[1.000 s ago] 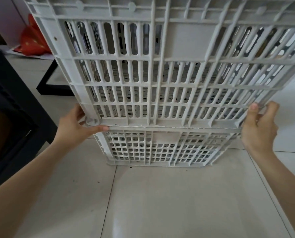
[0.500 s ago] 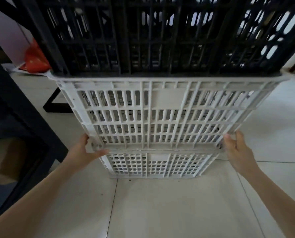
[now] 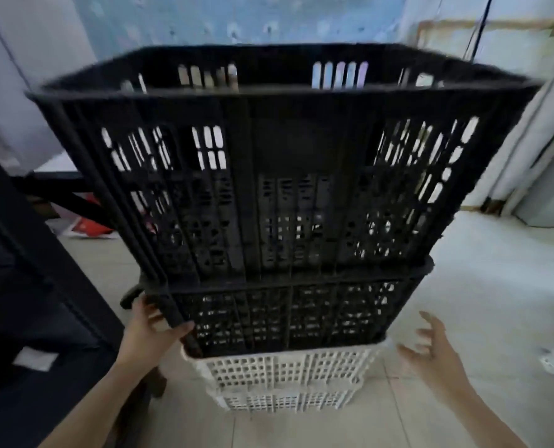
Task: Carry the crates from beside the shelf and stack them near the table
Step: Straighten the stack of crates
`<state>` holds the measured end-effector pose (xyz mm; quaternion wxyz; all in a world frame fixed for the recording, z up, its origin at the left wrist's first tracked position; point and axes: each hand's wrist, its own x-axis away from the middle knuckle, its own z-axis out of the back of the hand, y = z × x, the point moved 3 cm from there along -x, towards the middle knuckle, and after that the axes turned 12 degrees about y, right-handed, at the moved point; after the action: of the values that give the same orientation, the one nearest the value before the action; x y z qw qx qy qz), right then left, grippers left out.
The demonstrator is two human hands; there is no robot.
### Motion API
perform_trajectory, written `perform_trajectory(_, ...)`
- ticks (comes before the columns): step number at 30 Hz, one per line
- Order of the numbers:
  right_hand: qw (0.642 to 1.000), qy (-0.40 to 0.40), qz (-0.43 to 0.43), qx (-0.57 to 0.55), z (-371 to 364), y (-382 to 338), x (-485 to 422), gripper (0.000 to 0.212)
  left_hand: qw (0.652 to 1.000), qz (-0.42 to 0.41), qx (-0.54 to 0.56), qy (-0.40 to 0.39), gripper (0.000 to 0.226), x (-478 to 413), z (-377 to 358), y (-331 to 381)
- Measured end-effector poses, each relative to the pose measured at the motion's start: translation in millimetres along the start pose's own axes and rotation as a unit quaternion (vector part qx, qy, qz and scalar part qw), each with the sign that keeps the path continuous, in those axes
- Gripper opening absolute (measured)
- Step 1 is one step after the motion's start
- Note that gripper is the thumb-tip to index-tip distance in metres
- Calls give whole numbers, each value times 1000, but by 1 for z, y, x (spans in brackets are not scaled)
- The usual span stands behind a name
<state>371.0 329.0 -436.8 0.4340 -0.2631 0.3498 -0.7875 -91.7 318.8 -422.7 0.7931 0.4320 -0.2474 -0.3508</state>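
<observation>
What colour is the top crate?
Black, seen in the head view: top crate.

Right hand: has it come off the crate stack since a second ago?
Yes. The right hand now hangs open, apart from and right of the white crate; earlier it gripped that stack's right corner.

I saw two bare arms come up from the bottom of the frame. The left arm [image 3: 107, 396] rose from the lower left and the right arm [image 3: 482, 421] from the lower right. No sleeves covered them as far as I could see. The left hand [image 3: 149, 331] wore no glove, ring or watch. The right hand [image 3: 430, 354] was bare too, and its fingers [image 3: 426, 334] looked blurry. I saw short, plain nails with no paint.
</observation>
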Motion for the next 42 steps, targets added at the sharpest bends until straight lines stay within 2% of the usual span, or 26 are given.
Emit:
perform_trajectory(4,999,1,20,-33,41,-73,0,87,998,-53,-12,-15,114,8,37,75)
perform_trajectory(8,998,-9,33,-58,56,-113,5,99,996,-39,-66,-49,116,19,58,112)
perform_trajectory(12,992,-19,-24,-121,57,-129,8,77,993,-28,-70,-90,131,21,58,122)
perform_trajectory(13,990,-18,-33,-138,55,-129,8,78,994,-21,-56,-90,133,21,57,121)
perform_trajectory(15,985,-3,-45,-166,49,-130,10,75,996,-5,-32,-85,124,24,55,119)
perform_trajectory(18,986,36,-43,-155,42,-134,13,49,998,-3,-23,-62,106,29,49,106)
perform_trajectory(24,994,64,-43,-79,36,-120,-7,62,998,-15,-42,-34,78,20,50,94)
perform_trajectory(27,995,62,-41,-65,32,-110,-17,64,998,-28,-57,-26,78,18,50,95)
perform_trajectory(33,994,63,-38,-76,30,-128,-1,49,995,-34,-89,-32,83,10,50,100)
perform_trajectory(39,992,76,-35,-94,14,-121,8,45,996,-25,-62,-60,87,-5,52,101)
perform_trajectory(42,994,93,-14,-54,9,-121,8,47,996,-25,-58,-66,85,-15,52,99)
